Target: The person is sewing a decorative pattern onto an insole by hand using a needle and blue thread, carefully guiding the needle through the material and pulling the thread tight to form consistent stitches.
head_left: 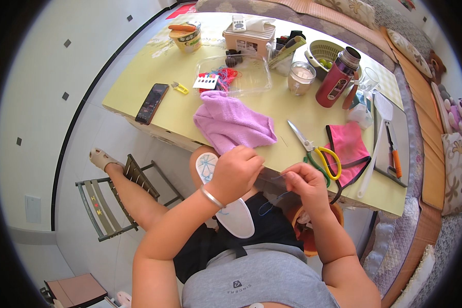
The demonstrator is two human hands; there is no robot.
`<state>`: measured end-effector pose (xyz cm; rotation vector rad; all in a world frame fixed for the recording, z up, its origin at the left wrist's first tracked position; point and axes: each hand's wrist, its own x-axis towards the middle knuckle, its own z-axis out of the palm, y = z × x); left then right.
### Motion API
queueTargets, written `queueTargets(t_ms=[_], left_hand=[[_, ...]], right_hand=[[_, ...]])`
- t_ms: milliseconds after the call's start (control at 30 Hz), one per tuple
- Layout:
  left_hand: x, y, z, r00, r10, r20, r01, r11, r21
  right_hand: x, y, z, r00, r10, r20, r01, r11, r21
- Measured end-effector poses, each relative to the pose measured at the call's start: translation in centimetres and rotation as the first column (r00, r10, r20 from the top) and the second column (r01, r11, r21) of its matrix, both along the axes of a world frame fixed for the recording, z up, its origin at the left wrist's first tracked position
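My left hand (237, 172) is closed over the upper part of a white shoe insole (230, 210) with blue stitching, which rests across my lap. My right hand (305, 184) pinches a thin blue thread (270, 205) that loops down between the two hands. Whether a needle is in the fingers cannot be told. A silver bangle sits on my left wrist. Both hands hover at the near edge of the yellow table (272, 110).
On the table lie a purple cloth (231, 123), yellow-handled scissors (315, 151), pink fabric (350, 146), a black phone (152, 102), a clear box of threads (236, 77), a red flask (336, 77), a glass jar (301, 78). A folding stool (118, 200) stands at left.
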<state>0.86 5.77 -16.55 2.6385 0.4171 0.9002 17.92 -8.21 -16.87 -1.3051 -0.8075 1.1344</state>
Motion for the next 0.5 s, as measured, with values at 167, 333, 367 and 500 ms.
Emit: queueTargets(t_ms=[167,333,367,500], left_hand=[[6.8,3.6,-3.2,0.991,-0.083,-0.105,0.106,0.966,0.234],[11.1,5.6,-4.2,0.945,-0.192,-0.264,0.279,0.897,0.343],[11.7,5.8,-4.3,0.929,-0.217,-0.299,0.320,0.877,0.358],[13.3,5.8,-3.3,0.821,-0.172,-0.545,0.368,0.889,0.273]], right_hand=[[2.4,-0.5,-0.8,0.982,-0.171,-0.079,0.173,0.985,0.019],[2.9,-0.3,-1.5,0.972,-0.211,-0.099,0.214,0.977,0.021],[3.1,-0.4,-1.8,0.970,-0.223,-0.100,0.226,0.974,0.019],[3.7,-0.3,-2.6,0.956,-0.275,-0.098,0.277,0.961,0.007]])
